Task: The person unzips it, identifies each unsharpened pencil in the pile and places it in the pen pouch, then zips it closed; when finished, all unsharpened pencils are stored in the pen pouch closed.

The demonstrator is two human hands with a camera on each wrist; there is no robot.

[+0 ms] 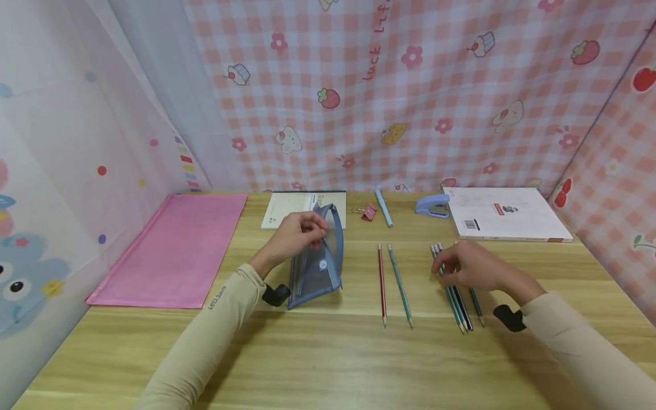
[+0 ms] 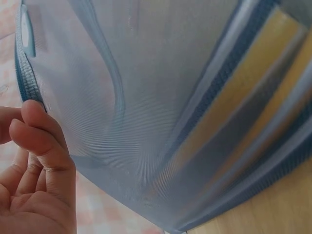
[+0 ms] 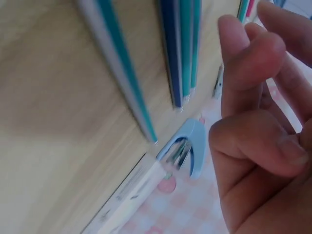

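Note:
My left hand [image 1: 294, 234] pinches the top edge of a blue mesh pencil pouch [image 1: 316, 269] and holds it upright on the wooden table [image 1: 328, 353]. In the left wrist view the pouch [image 2: 146, 97] fills the frame, with my fingers [image 2: 39, 146] on its edge. My right hand [image 1: 468, 265] hovers with loosely curled fingers over a bunch of several pencils [image 1: 461, 310]. In the right wrist view the fingers [image 3: 263, 122] hold nothing and the pencils [image 3: 180, 48] lie on the wood. A red pencil [image 1: 381, 285] and a teal pencil [image 1: 400, 285] lie side by side between the hands.
A pink folder [image 1: 174, 247] lies at the left. Along the back edge lie a notebook [image 1: 287, 210], a pink binder clip [image 1: 368, 212], a blue pen [image 1: 383, 208], a blue stapler [image 1: 433, 205] and a white book [image 1: 504, 221]. Patterned cloth walls enclose three sides.

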